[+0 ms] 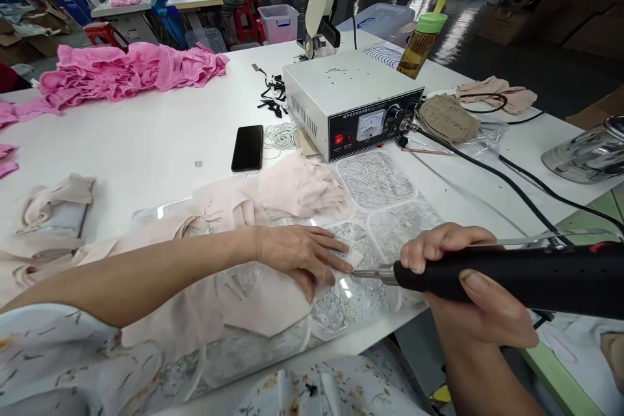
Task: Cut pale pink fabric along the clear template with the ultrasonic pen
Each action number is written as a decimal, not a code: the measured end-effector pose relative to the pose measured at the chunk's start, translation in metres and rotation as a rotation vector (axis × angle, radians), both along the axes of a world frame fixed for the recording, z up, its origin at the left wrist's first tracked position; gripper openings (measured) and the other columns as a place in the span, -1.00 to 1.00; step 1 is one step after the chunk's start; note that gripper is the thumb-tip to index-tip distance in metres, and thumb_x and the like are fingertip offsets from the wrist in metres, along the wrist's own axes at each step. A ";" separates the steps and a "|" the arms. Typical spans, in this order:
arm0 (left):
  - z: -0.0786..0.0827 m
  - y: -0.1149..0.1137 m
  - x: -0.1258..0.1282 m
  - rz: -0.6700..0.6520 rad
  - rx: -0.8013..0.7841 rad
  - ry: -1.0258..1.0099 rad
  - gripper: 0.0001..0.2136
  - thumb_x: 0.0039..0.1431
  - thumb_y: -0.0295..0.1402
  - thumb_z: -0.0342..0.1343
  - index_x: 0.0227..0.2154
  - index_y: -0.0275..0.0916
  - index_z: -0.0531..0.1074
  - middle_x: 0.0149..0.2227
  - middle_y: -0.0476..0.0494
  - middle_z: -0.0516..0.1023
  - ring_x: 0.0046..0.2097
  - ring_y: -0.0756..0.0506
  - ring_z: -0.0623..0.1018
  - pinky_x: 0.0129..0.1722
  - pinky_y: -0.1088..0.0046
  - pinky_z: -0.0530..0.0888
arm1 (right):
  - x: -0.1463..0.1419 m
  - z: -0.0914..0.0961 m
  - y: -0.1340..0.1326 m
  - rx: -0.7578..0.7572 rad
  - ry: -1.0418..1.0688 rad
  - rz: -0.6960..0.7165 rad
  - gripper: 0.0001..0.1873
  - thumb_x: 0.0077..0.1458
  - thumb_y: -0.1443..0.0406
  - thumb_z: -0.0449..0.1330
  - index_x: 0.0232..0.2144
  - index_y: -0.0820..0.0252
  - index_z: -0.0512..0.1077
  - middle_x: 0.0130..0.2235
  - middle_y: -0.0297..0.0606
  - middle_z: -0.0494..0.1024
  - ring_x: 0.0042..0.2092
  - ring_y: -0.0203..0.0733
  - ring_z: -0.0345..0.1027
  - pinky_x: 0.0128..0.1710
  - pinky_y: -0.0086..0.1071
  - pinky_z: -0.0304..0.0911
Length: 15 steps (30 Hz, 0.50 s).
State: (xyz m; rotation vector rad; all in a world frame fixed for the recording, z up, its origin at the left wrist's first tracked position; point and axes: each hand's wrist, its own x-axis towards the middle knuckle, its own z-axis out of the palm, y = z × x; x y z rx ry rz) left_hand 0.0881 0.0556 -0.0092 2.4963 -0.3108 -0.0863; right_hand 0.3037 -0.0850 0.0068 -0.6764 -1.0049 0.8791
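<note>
Steady the tip, guard the fingertips

Your right hand (pixel 468 318), right of the frame's lower middle, is wrapped firmly round the black handheld ultrasonic tool (pixel 517 279), fingers over the top, thumb along the near side. Your left hand (pixel 297 253) grips nothing that shows; its fingers lie extended, pressing down the pale pink fabric piece (pixel 273 305), which sits just below the centre of the frame, over a clear patterned mat (pixel 351 302).

The step looks like running the metal tip (pixel 370 273) along the fabric's edge. To do it well, press the cloth flat so no crease lifts under the tip, draw the tool smoothly at a low angle, and let it work without pushing hard. Your left fingertips are right beside the tip, so the main risk is touching it; shift them back along the cloth first. Give the black cable (pixel 492 166) enough slack that it won't tug the tool.

As for pose, your left forearm reaches in from the lower left, almost level, palm down. Your right forearm rises from the bottom right, with the tool lying nearly horizontal and its tip pointing left.
</note>
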 end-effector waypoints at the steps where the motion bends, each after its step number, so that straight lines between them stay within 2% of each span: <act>1: 0.000 0.000 0.000 0.005 -0.011 0.020 -0.77 0.05 -0.30 0.34 -0.20 -0.16 0.57 0.20 -0.10 0.39 0.34 -0.19 0.19 0.36 0.32 0.02 | -0.001 -0.001 -0.001 0.002 -0.004 0.011 -0.82 0.02 0.26 0.22 -0.27 0.18 0.46 -0.39 -0.31 0.39 -0.45 -0.26 0.34 -0.44 -0.27 0.33; 8: -0.001 -0.001 0.000 0.033 -0.076 0.027 -0.83 0.11 -0.28 0.30 -0.22 -0.11 0.58 0.19 -0.05 0.40 0.33 -0.17 0.20 0.36 0.32 0.04 | -0.008 -0.006 -0.001 0.012 -0.023 0.069 -0.81 0.06 0.28 0.17 -0.23 0.18 0.43 -0.36 -0.29 0.38 -0.43 -0.24 0.34 -0.42 -0.24 0.32; 12: -0.003 -0.001 -0.001 0.045 -0.113 -0.017 -0.83 0.18 -0.19 0.23 -0.23 -0.10 0.59 0.17 -0.06 0.42 0.32 -0.17 0.23 0.36 0.32 0.06 | -0.011 -0.005 -0.001 0.003 -0.035 0.065 -0.81 0.05 0.26 0.18 -0.24 0.16 0.44 -0.38 -0.29 0.37 -0.45 -0.24 0.31 -0.43 -0.21 0.31; 15: -0.004 -0.001 -0.001 0.081 -0.167 -0.005 -0.85 0.16 -0.19 0.25 -0.24 -0.06 0.59 0.15 0.00 0.44 0.31 -0.14 0.25 0.35 0.36 0.07 | -0.013 -0.004 0.001 -0.005 -0.037 0.044 -0.83 0.04 0.25 0.19 -0.26 0.14 0.45 -0.40 -0.29 0.36 -0.47 -0.23 0.29 -0.45 -0.20 0.31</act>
